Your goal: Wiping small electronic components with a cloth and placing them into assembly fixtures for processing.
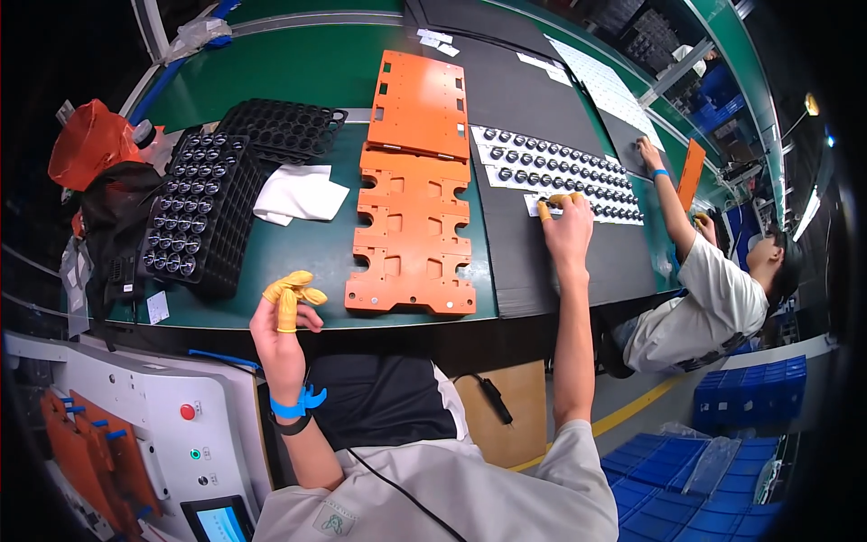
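My right hand, with yellow finger covers on its tips, reaches down to the left end of the nearest white strip on the black mat. Its thumb and fingers close around a small round black part, which they partly hide. Rows of similar black, shiny-faced parts stand on the white strips beyond. My left hand, also in yellow finger covers, is raised in front of the table's near edge. Its fingers are loosely bent and apart, and nothing shows in them. An orange fixture plate with notched sides lies between my hands.
A hinged orange panel extends behind the plate. Left are a black tray of shiny round parts, another black tray and a white cloth. A co-worker reaches across the table at right. Blue crates stand below.
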### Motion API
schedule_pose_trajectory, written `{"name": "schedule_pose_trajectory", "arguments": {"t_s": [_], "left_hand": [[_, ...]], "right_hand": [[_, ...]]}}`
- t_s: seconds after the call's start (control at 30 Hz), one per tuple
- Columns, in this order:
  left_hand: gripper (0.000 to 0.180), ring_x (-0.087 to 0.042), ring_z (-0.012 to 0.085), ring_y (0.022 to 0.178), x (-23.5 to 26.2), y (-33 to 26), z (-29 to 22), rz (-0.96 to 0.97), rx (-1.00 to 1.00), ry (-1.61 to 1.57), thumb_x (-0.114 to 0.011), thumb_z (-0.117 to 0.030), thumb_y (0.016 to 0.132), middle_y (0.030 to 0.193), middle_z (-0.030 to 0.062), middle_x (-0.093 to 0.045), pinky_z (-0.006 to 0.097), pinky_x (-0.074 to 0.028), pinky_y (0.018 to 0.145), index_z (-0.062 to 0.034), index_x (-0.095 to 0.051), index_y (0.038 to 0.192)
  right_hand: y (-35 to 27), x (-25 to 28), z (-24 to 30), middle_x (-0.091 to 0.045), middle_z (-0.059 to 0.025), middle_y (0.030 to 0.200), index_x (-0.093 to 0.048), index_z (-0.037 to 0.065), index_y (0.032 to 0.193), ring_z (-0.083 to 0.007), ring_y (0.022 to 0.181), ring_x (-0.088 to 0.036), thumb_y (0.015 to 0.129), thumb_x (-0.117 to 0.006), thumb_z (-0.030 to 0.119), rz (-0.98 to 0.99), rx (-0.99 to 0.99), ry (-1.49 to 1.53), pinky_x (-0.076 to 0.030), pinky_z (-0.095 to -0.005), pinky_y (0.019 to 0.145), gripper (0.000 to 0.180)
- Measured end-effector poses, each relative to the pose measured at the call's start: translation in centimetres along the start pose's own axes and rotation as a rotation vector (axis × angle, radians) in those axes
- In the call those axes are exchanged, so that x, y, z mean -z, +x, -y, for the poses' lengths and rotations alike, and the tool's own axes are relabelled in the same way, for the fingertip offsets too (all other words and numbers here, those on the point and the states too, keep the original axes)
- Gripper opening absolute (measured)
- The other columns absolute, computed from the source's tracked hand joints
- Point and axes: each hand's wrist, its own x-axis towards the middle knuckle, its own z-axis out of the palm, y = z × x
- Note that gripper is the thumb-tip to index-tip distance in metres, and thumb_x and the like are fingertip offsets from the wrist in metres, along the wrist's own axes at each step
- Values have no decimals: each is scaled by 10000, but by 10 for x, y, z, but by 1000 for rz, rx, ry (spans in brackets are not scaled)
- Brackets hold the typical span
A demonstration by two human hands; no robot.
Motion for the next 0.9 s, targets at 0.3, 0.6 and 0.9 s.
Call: {"name": "schedule_pose_trajectory", "arguments": {"t_s": [0.3, 0.6, 0.9], "left_hand": [[307, -611, 96, 654, 0, -1, -3, -7, 1, -17, -448, -193, 1060, 919, 102, -681, 216, -497, 588, 33, -617, 1181], [308, -604, 120, 659, 3, -5, -3, -231, -97, -104, -478, -224, 1050, 838, 80, -675, 239, -486, 598, 25, -657, 1086], [315, -607, 114, 661, 3, -3, -5, -225, -110, -112, -479, -233, 1050, 825, 77, -676, 235, -479, 595, 27, -655, 1074]], "right_hand": [[1, -7, 4, -619, -128, 1016, -706, 39, 959, -305, 1022, -565, 783, -752, 170, -14, -6, -24, -415, -425, 898, 224], [7, -9, 5, -619, -121, 1020, -706, 35, 972, -294, 1021, -567, 790, -745, 169, 3, -22, -43, -415, -420, 906, 230], [5, -10, 4, -618, -125, 1028, -699, 41, 1041, -297, 1025, -566, 786, -762, 171, -23, 11, -68, -413, -417, 912, 292]]}}
